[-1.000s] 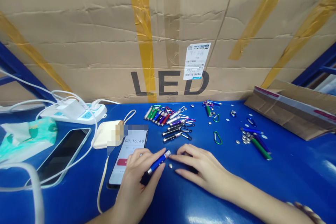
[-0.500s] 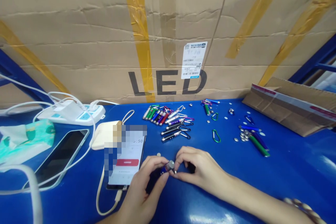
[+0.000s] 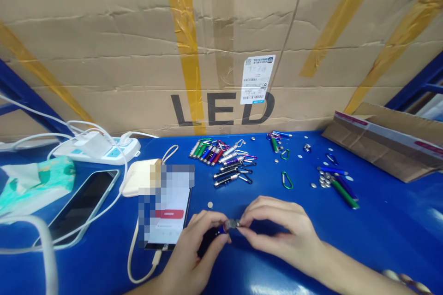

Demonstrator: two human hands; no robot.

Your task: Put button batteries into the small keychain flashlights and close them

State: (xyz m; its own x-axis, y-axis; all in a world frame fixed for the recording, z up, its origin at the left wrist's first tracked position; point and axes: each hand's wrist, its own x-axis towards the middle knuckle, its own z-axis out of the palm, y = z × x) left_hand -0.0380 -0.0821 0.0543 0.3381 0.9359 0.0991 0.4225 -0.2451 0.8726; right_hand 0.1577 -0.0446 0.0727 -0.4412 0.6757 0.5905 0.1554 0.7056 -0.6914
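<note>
My left hand (image 3: 195, 251) is closed round a small blue keychain flashlight (image 3: 219, 230), its silver end pointing right towards my other hand. Thumb and fingertips of my right hand (image 3: 282, 226) pinch a tiny silver metal piece (image 3: 238, 224) at that end; fingers cover most of it, and whether it is a cap or a battery I cannot tell. Just beyond my left fingers a button cell (image 3: 210, 204) lies flat on the blue table (image 3: 256, 258). Behind my hands are several finished-looking flashlights with carabiner clips, among them a black flashlight (image 3: 226, 180).
On the right lie a green tube (image 3: 344, 193), several button cells (image 3: 324, 179) and a green carabiner (image 3: 287, 179). An open cardboard box (image 3: 384, 147) stands behind them. To the left are a lit phone (image 3: 169, 226), a dark phone (image 3: 83, 203), a power bank (image 3: 140, 177) and a power strip (image 3: 121, 154).
My right hand has shifted slightly right and up, still pinching. The flashlight's silver end has tipped lower and turned to the right.
</note>
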